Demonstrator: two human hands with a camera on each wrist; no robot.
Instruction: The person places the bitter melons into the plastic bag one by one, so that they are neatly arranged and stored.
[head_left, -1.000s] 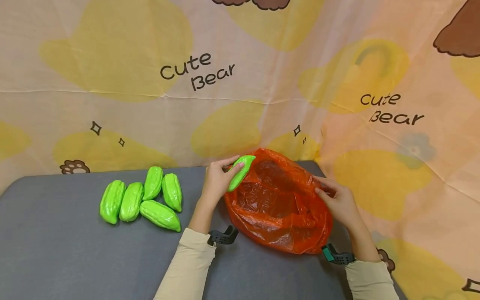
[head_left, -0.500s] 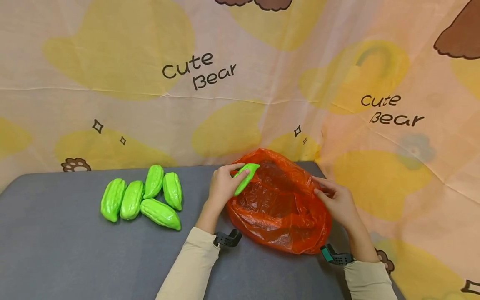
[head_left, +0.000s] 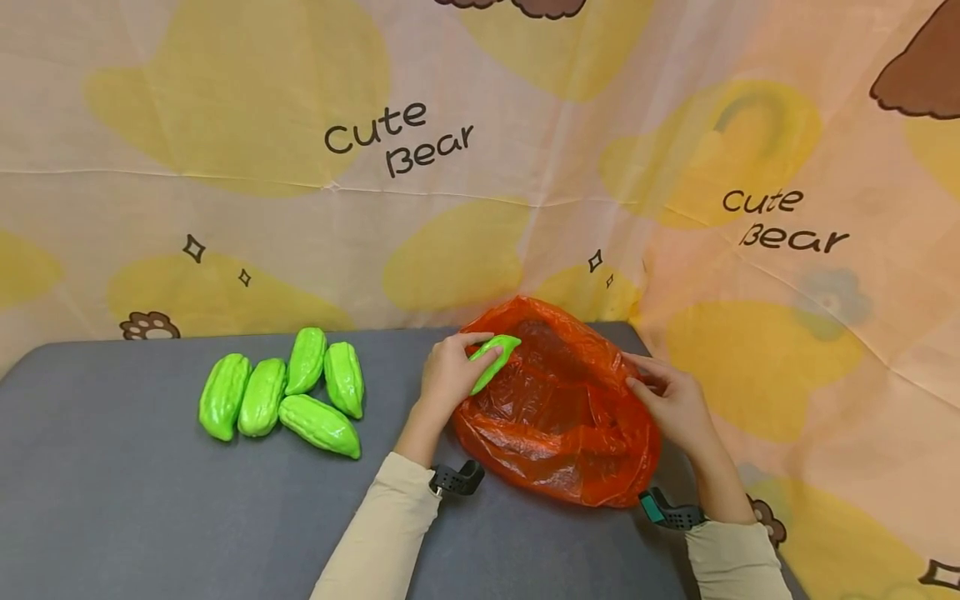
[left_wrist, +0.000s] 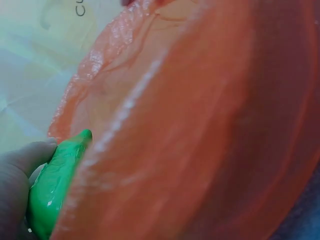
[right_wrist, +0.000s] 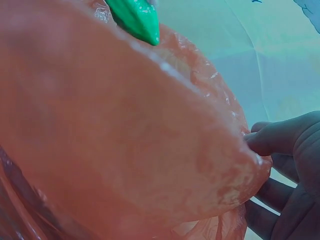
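My left hand (head_left: 448,371) holds a bright green, glossy bitter melon (head_left: 495,358) between thumb and fingers, pointed end upward. It overlaps the left side of the mouth of a red plastic bag (head_left: 555,475). In the left wrist view the bag's near wall partly covers the bitter melon (left_wrist: 52,187). On the opposite side, my right hand (head_left: 675,404) pinches the bag's rim between thumb and fingers. The right wrist view has the right thumb (right_wrist: 280,135) on the rim and the bitter melon's tip (right_wrist: 142,22) over the bag's far side. Wide open, the bag's mouth faces up.
Several more green bitter melons (head_left: 262,398) lie grouped on the grey table (head_left: 150,517), left of the bag. A patterned cloth (head_left: 450,250) hangs upright behind the table and along its right side. Black bands (head_left: 457,477) sit on both wrists.
My left hand has shifted slightly right and down with the bitter melon, farther over the bag's mouth. The right hand keeps its pinch on the rim, nearly still.
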